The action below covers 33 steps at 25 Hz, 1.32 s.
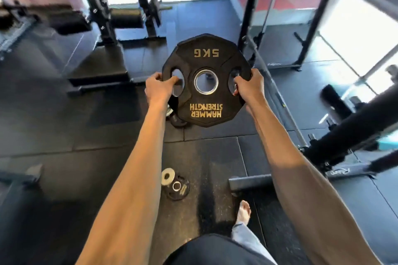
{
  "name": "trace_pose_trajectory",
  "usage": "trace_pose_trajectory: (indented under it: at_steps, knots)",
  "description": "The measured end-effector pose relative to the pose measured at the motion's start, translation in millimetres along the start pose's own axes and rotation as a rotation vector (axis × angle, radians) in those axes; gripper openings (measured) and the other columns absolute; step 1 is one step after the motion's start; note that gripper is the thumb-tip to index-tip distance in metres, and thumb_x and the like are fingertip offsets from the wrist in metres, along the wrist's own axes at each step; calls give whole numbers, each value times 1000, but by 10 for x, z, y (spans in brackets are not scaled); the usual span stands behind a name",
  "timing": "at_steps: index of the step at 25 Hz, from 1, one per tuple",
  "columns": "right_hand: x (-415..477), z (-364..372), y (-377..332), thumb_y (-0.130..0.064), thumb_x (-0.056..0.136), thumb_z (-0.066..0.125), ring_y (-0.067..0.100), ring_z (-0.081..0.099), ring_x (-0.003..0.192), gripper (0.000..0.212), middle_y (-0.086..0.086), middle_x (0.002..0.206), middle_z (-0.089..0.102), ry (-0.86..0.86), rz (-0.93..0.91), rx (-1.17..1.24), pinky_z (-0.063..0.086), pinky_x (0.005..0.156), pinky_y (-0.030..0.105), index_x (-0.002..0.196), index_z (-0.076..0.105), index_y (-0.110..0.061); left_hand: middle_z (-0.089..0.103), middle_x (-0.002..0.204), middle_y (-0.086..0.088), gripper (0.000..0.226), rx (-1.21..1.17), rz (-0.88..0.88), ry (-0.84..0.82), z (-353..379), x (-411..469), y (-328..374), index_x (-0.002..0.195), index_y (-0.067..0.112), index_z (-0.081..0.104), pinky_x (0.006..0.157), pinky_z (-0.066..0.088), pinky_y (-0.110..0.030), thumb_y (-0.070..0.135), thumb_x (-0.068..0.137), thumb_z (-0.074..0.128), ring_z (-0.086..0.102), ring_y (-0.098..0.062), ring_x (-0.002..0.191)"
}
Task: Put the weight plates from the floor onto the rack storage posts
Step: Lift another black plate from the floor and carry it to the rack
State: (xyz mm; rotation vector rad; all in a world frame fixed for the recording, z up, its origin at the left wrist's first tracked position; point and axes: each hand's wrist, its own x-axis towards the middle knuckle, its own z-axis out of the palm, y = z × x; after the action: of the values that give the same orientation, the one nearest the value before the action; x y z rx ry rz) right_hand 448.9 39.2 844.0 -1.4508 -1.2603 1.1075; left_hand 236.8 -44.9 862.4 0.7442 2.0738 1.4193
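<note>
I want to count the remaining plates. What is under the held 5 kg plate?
A small dark plate on the floor peeks out below the 5 kg plate, mostly covered by it. Whether more lie behind it cannot be seen.

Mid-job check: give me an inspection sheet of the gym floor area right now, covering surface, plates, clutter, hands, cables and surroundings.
Surface: dark rubber floor tiles, seams visible, scuffed pale patch near the small plates.
Job's things: 5 kg plate held up off the floor, lettering upside down; small black plate on the floor with a white disc overlapping its edge; another plate partly hidden behind the held one.
Clutter: nothing seen beyond the plates.
Hands: left hand and right hand each grip a side cut-out.
Cables: nothing seen.
Surroundings: rack upright ahead right, bench left, bright windows, bare foot.
</note>
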Motion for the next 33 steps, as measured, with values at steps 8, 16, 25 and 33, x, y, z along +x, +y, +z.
trace_pose_trajectory:
  at_steps: [8,16,25,33]
  knots:
    - [-1025,-1575,-308,-20,73,71,17,66,73,21,4,85,70,494,-26,131,54,65,32,92,64,-15,60,75,5,12,-110,213,-401,625,-1010,724,78,16,63,59,40,-23,17,80,74,52,-5,66]
    - [-2021,-3382,-139,-19,78,64,15,57,57,11,5,72,65,877,-3,218,47,57,29,88,62,-16,66,93,-1,23,-62,431,-767,1774,-2547,1228,94,14,71,78,47,-30,26,75,77,60,-18,87]
    - [-2913,-5538,258,-18,82,60,18,45,48,6,2,54,52,1177,-16,298,39,50,29,82,57,-13,59,64,2,10,-113,480,-1129,3263,-4726,1487,79,19,69,59,43,-25,19,75,78,53,-16,62]
    - [-3091,-6859,652,-25,77,61,17,44,46,14,-2,51,49,1391,37,295,38,51,30,72,51,-18,68,70,-2,14,-77,433,-1311,4363,-5990,1637,71,26,66,67,50,-34,20,70,79,61,-18,68]
